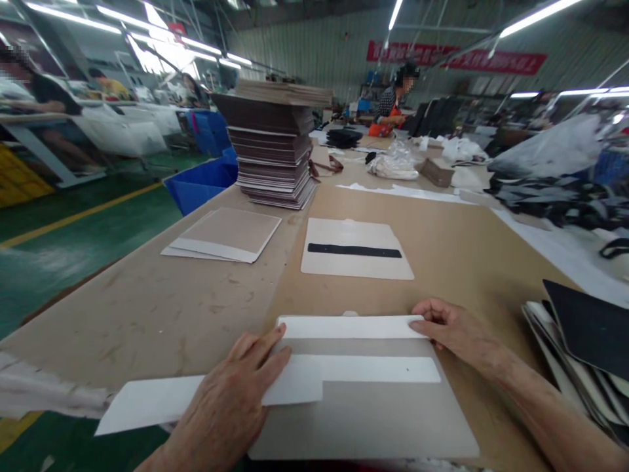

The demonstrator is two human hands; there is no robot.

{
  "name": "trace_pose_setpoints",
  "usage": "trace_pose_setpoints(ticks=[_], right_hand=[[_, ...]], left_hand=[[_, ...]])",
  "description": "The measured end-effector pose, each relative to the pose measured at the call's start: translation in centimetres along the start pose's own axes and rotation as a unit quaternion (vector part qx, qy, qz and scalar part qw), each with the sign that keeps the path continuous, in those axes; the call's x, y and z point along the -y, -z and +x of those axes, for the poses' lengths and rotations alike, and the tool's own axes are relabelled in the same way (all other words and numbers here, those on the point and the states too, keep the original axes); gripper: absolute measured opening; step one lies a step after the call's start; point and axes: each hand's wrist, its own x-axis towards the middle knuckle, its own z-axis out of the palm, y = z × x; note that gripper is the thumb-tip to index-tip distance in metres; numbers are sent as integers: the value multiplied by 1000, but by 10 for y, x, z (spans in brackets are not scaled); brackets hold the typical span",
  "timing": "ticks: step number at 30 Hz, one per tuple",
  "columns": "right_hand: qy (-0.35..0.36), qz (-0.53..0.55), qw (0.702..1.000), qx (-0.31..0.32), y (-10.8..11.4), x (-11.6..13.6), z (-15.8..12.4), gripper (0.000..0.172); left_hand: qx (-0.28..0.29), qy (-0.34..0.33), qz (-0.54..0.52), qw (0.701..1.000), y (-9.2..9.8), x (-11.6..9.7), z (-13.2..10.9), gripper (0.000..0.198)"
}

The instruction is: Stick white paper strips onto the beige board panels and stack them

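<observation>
A grey board [373,419] with rounded corners lies in front of me at the table's near edge. Along its far edge runs a white strip [354,326], whose right end my right hand [445,328] pinches between thumb and fingers. My left hand [236,387] rests at the board's left side, fingers stretched out, the fingertips touching the strip's left end. Under that hand a loose white paper piece [152,400] sticks out to both sides; how it is supported there is hidden. Another white strip [378,369] crosses the board lower down.
Beyond lies a similar pale board [344,229] with a black strip [354,250]. Left of it are flat brown-grey sheets [230,229] and a tall stack of boards [275,144]. Black and pale pieces [590,328] are piled at right. A blue bin [201,183] stands beside the table; people work farther off.
</observation>
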Motion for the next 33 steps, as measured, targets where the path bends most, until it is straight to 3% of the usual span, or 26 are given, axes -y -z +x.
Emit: trace_pose_setpoints(ticks=[10,25,30,33], right_hand=[[-19,-86,993,-78,-7,3,-13,19],[-48,-109,988,-96,-10,2,-8,13],[-35,-130,987,-88,-10,1,-7,11],[19,-181,978,-98,-11,1,-8,8]], left_hand=[[-10,-34,43,998,-11,17,-5,62],[-9,-53,55,997,-27,34,-8,62],[-21,-60,56,996,-30,32,-8,64],[-8,-56,55,997,-20,27,-5,61]])
